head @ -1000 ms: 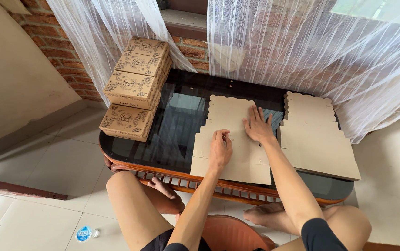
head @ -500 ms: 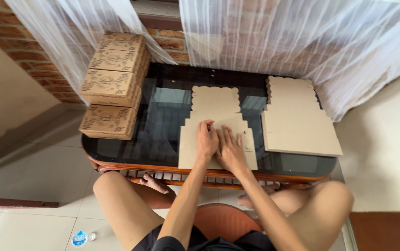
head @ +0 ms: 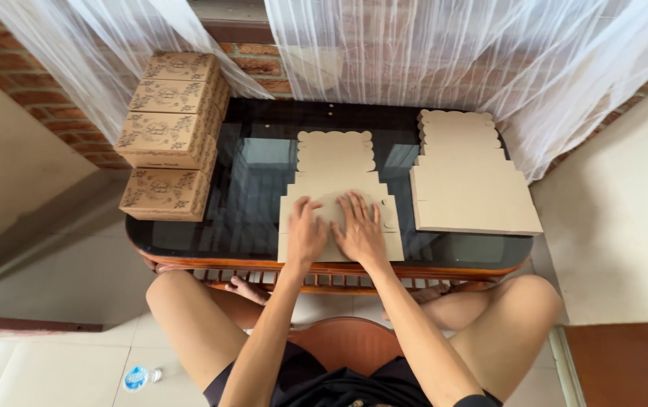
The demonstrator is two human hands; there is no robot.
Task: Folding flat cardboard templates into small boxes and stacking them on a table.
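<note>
Left hand [head: 306, 235] and right hand [head: 361, 232]: both flat, palms down, fingers spread, pressing side by side on the near part of one flat cardboard sheet [head: 337, 167]; nothing gripped in either. The sheet is an unfolded box blank with a scalloped far edge, lying at the centre of the dark glass table [head: 252, 203], its near edge close to the table's front rim. Just right of it, not touching, sits one stack of the same flat sheets [head: 468, 197]; sheet count can't be read from above, only layered edges show. At the left end of the table there is a pile of folded boxes [head: 165, 136], brown with printed patterns: four tops visible, stepped from near to far; any more underneath or behind can't be made out. Far boxes partly tucked behind the white sheer curtain [head: 429, 53], which hangs along the table's back edge against a brick wall [head: 263, 64]. Wooden frame with slats shows under the glass at the front. The person sits with two bare knees either side of the table front; feet are half hidden under the frame. A reddish-brown stool [head: 343, 343] sits between the legs, mostly covered. One small bottle [head: 140, 377] with a blue cap lies on the floor tiles at lower left. Both arms are cut off at the bottom edge.
</note>
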